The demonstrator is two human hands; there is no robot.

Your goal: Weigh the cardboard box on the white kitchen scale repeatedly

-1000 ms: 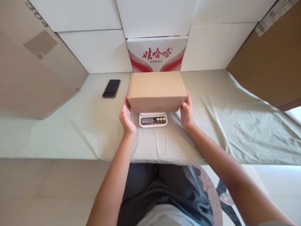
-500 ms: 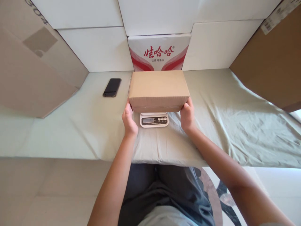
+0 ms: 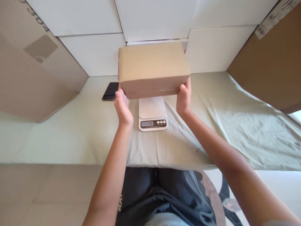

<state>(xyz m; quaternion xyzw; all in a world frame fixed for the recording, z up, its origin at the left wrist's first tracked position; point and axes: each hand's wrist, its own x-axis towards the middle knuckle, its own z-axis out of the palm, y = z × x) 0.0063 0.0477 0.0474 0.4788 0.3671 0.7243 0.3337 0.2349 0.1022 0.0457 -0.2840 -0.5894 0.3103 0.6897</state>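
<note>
A brown cardboard box [image 3: 154, 64] is held up between my two hands, slightly tilted, its right end a bit higher. My left hand [image 3: 122, 106] grips its lower left corner, and my right hand [image 3: 183, 98] grips the lower right corner; the fingers of both go partly out of sight under and behind it. Below and nearer to me, a white digital kitchen scale [image 3: 152, 110] rests on the cloth, apart from the box. Its platform shows in part, with the display and several round buttons at the front. The box hides the scale's far edge.
A black smartphone [image 3: 110, 91] lies left of the box, partly covered by it. Large cardboard cartons stand at left [image 3: 39, 81] and right [image 3: 270, 62]. White boxes [image 3: 155, 18] form a wall behind. A pale green cloth [image 3: 70, 138] covers the table up to its front edge.
Both hands have lifted the box up off the scale and away from me, a little to the left. The scale's platform has come into view, and the box now covers the printed carton behind.
</note>
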